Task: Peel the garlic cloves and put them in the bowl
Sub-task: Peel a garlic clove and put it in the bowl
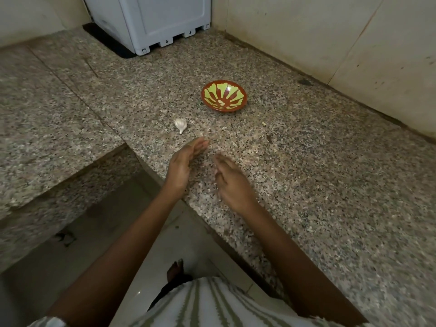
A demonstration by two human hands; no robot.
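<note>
Left hand [182, 165] and right hand [232, 182] hover over the near edge of the speckled grey granite counter [306, 185]. Their fingers are loosely extended and hold nothing; the right is blurred. The small white papery garlic bulb [180, 125] lies just beyond the left fingertips, apparently whole. Advised: grip the bulb by its body and break cloves free before peeling. The shallow red bowl with green leaf pattern [224, 96] stands farther right, apart. Beyond, a white plastic appliance [153, 22] occupies the corner by the cream tiled wall [330, 43].
</note>
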